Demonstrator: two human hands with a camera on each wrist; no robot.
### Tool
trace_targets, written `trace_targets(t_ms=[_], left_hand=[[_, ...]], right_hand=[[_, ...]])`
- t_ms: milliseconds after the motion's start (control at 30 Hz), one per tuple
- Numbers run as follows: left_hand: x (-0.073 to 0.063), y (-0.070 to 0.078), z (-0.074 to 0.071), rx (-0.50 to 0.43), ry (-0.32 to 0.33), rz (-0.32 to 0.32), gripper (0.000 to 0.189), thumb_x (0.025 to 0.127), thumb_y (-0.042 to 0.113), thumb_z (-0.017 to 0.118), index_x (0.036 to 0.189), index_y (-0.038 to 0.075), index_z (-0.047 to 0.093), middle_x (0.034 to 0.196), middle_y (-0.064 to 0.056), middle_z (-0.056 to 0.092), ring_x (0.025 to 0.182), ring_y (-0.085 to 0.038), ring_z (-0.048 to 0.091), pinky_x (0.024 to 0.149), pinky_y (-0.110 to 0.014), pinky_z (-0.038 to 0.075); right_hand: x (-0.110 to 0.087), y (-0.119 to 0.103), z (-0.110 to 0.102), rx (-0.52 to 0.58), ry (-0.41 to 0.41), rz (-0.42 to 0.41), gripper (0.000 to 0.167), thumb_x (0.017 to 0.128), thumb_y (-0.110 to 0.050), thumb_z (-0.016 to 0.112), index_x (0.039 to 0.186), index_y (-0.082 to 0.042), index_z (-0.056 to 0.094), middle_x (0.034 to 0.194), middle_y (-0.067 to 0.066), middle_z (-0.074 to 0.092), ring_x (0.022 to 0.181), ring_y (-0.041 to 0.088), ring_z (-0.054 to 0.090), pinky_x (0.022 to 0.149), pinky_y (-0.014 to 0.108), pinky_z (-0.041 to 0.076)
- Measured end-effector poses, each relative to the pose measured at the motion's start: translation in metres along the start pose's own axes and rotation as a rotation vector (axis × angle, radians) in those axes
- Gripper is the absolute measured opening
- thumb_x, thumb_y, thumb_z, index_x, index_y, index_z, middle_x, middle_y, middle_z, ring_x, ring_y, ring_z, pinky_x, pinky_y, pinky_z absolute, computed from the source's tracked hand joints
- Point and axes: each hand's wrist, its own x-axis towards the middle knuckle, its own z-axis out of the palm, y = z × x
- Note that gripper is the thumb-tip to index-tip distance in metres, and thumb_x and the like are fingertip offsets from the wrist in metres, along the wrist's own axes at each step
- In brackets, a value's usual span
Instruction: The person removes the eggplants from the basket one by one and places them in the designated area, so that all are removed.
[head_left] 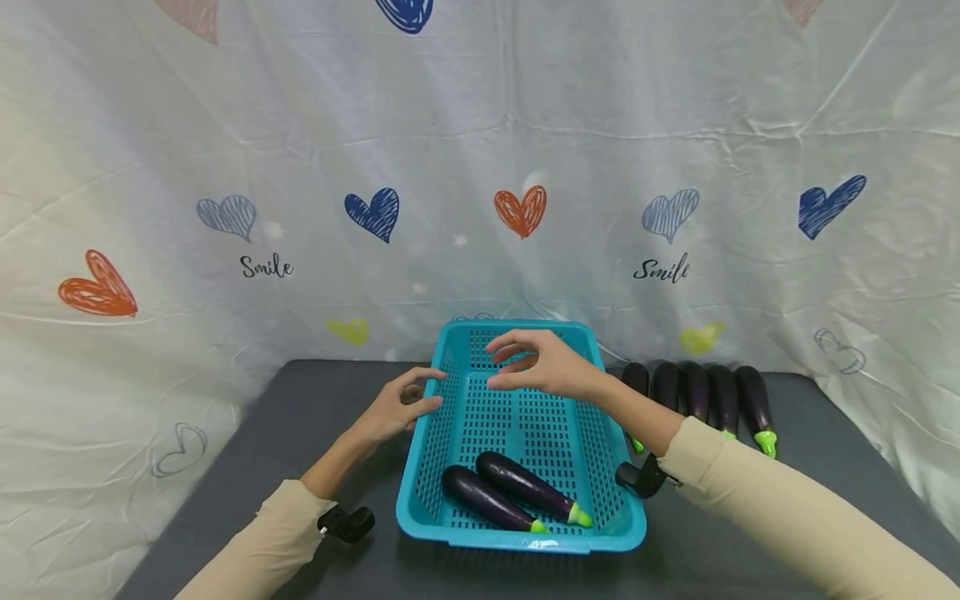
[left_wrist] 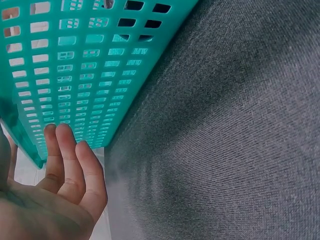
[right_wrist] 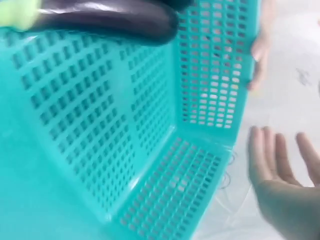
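Observation:
A blue plastic basket (head_left: pixel 517 540) with slotted walls stands on the dark table, and two eggplants (head_left: pixel 521 487) lie side by side at its near end. My left hand (head_left: pixel 397 408) is at the basket's left rim, thumb and fingertips right at the edge. In the left wrist view its fingers (left_wrist: pixel 72 160) are outside the slotted wall, loosely bent. Above the far half of the basket hovers my right hand (head_left: pixel 543 364), holding nothing, its fingers relaxed and apart. The right wrist view shows that hand (right_wrist: pixel 287 185) beyond the rim and one eggplant (right_wrist: pixel 105 17) inside.
Several more eggplants (head_left: pixel 753 404) lie in a row on the table to the right of the basket, partly behind my right forearm. A white curtain (head_left: pixel 450 108) printed with hearts hangs behind the dark grey table (head_left: pixel 345 467).

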Motion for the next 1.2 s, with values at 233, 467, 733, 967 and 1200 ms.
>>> trace_targets(t_ms=[233, 467, 733, 967, 1200], left_hand=[[0.000, 0.001, 0.000, 0.004, 0.005, 0.002, 0.043, 0.105, 0.021, 0.062, 0.145, 0.011, 0.052, 0.082, -0.011, 0.052, 0.061, -0.019, 0.041, 0.059, -0.042, 0.042], [-0.003, 0.001, 0.000, 0.004, -0.001, 0.008, 0.042, 0.105, 0.019, 0.062, 0.146, 0.011, 0.052, 0.081, -0.010, 0.051, 0.061, -0.019, 0.040, 0.058, -0.040, 0.042], [-0.003, 0.002, 0.000, 0.005, 0.000, 0.013, 0.043, 0.105, 0.020, 0.062, 0.146, 0.011, 0.051, 0.082, -0.011, 0.051, 0.062, -0.020, 0.041, 0.059, -0.041, 0.042], [-0.002, 0.001, 0.000, 0.001, 0.003, 0.014, 0.043, 0.105, 0.019, 0.062, 0.146, 0.010, 0.052, 0.086, -0.012, 0.053, 0.063, -0.021, 0.042, 0.059, -0.042, 0.043], [-0.001, 0.001, 0.000, 0.004, 0.004, 0.015, 0.043, 0.105, 0.019, 0.062, 0.145, 0.011, 0.052, 0.085, -0.012, 0.053, 0.065, -0.021, 0.042, 0.059, -0.042, 0.042]], right_hand=[[-0.019, -0.021, -0.001, -0.029, -0.030, -0.006, 0.048, 0.092, -0.021, 0.080, 0.133, -0.005, 0.062, 0.127, 0.014, 0.063, 0.108, 0.029, 0.067, 0.087, 0.043, 0.055], [-0.044, -0.022, 0.006, -0.027, -0.024, 0.018, 0.051, 0.091, -0.024, 0.081, 0.134, -0.004, 0.061, 0.131, 0.013, 0.060, 0.113, 0.031, 0.065, 0.088, 0.040, 0.055], [-0.079, -0.002, 0.031, 0.041, 0.127, 0.079, 0.053, 0.090, -0.021, 0.082, 0.133, 0.001, 0.060, 0.131, 0.017, 0.060, 0.116, 0.036, 0.061, 0.092, 0.043, 0.053], [-0.097, 0.011, 0.053, 0.086, 0.172, 0.181, 0.060, 0.087, -0.019, 0.085, 0.137, 0.000, 0.058, 0.133, 0.017, 0.058, 0.120, 0.044, 0.056, 0.096, 0.055, 0.048], [-0.093, 0.019, 0.068, 0.109, 0.146, 0.216, 0.058, 0.084, -0.016, 0.086, 0.133, 0.000, 0.061, 0.131, 0.018, 0.058, 0.117, 0.046, 0.056, 0.093, 0.053, 0.050]])
